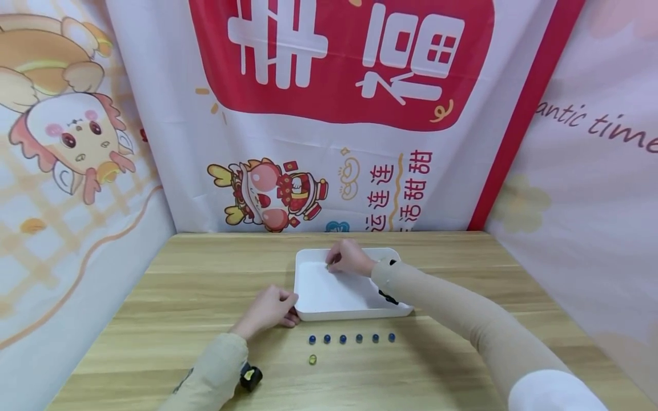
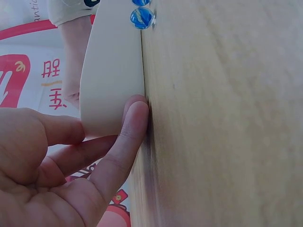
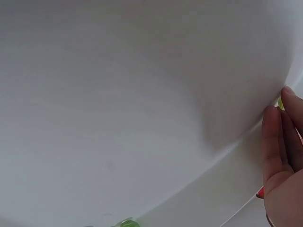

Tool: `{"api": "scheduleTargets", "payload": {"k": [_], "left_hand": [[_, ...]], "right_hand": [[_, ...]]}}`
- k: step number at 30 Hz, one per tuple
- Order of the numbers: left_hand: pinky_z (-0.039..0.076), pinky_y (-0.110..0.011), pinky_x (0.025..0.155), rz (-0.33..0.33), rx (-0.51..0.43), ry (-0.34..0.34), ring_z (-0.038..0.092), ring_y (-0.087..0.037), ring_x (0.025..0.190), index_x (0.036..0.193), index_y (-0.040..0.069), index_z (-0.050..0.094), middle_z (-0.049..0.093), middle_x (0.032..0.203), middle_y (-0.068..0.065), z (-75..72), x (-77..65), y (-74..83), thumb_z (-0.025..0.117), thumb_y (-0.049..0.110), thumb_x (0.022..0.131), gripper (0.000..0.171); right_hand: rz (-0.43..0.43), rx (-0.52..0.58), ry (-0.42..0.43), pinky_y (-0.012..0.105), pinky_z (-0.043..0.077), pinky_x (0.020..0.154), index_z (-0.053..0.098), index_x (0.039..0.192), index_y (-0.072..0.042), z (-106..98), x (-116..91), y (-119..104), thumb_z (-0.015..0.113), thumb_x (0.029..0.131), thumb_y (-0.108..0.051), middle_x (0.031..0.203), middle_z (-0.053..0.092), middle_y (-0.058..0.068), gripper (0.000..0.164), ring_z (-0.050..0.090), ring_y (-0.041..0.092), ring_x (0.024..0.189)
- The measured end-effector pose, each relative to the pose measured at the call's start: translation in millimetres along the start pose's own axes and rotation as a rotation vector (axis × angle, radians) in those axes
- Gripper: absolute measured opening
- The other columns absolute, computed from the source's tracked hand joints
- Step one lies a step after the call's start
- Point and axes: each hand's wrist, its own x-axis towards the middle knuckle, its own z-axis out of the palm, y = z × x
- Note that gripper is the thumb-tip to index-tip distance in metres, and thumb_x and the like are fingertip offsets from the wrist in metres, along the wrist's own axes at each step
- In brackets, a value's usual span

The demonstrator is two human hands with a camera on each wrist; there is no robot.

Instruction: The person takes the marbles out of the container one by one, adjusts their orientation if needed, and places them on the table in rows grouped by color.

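My right hand [image 1: 350, 258] reaches into the white tray [image 1: 321, 294], its fingertips low over the tray floor. Between its thumb and fingers it pinches a yellow-green marble [image 3: 280, 102], mostly covered by the fingertips. At the tray's near left corner, my left hand [image 1: 269, 310] holds the wall, with the thumb at the rim and fingers low on the outside, as the left wrist view shows. Just in front of the tray runs a row of several blue marbles [image 1: 342, 339]. One yellow-green marble [image 1: 312, 359] lies below the row's left end.
Another green marble [image 3: 129, 223] shows at the bottom of the right wrist view, by the tray wall. The wooden table [image 1: 205, 268] is bounded by printed cloths at the back [image 1: 169, 142] and both sides. My right forearm [image 1: 442, 297] crosses the tray's right side.
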Motion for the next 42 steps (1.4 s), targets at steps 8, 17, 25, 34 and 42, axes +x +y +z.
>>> {"api": "scheduleTargets", "payload": {"k": [8, 17, 25, 34, 42], "left_hand": [[0.061, -0.033, 0.063, -0.007, -0.006, -0.001, 0.069, -0.024, 0.068, 0.088, -0.007, 0.071, 0.068, 0.076, -0.014, 2.4, 2.5, -2.3, 0.050, 0.009, 0.103, 0.030], [0.061, -0.034, 0.064, -0.008, -0.014, 0.000, 0.068, -0.023, 0.068, 0.087, -0.008, 0.071, 0.068, 0.076, -0.013, 3.4, 2.1, -2.6, 0.049, 0.008, 0.103, 0.031], [0.061, -0.034, 0.064, -0.010, -0.020, -0.005, 0.068, -0.023, 0.069, 0.087, -0.007, 0.070, 0.068, 0.076, -0.013, 4.3, 1.5, -2.6, 0.049, 0.008, 0.103, 0.030], [0.061, -0.035, 0.064, -0.017, -0.003, -0.003, 0.069, -0.025, 0.070, 0.087, -0.007, 0.070, 0.068, 0.077, -0.014, 4.2, -0.6, 2.7, 0.050, 0.008, 0.103, 0.030], [0.061, -0.034, 0.064, -0.022, 0.004, 0.006, 0.069, -0.026, 0.070, 0.086, -0.005, 0.071, 0.069, 0.077, -0.014, 6.0, -0.5, 2.2, 0.050, 0.009, 0.103, 0.030]], "right_hand": [[0.019, 0.023, 0.004, 0.023, 0.056, 0.068, 0.077, 0.092, -0.010, -5.4, -4.1, 2.1, 0.083, 0.079, -0.007, 0.082, 0.069, -0.007, 0.015, 0.064, 0.010, 0.076], [0.042, 0.168, 0.037, 0.032, 0.060, 0.066, 0.073, 0.101, 0.000, -26.4, -15.9, -2.5, 0.078, 0.084, -0.005, 0.084, 0.070, -0.002, 0.018, 0.066, 0.017, 0.076], [0.093, 0.303, 0.125, 0.044, 0.060, 0.075, 0.074, 0.099, -0.003, -35.9, -33.4, -17.5, 0.077, 0.085, -0.007, 0.086, 0.071, 0.002, 0.015, 0.068, 0.022, 0.079], [0.115, 0.456, 0.213, 0.045, 0.060, 0.077, 0.074, 0.099, -0.008, -50.3, -56.1, -36.5, 0.078, 0.086, -0.009, 0.092, 0.071, 0.005, 0.014, 0.068, 0.028, 0.086], [0.177, 0.602, 0.284, 0.037, 0.060, 0.075, 0.074, 0.101, -0.007, -56.5, -79.2, -46.2, 0.077, 0.086, -0.008, 0.096, 0.072, 0.008, 0.015, 0.067, 0.031, 0.091]]}}
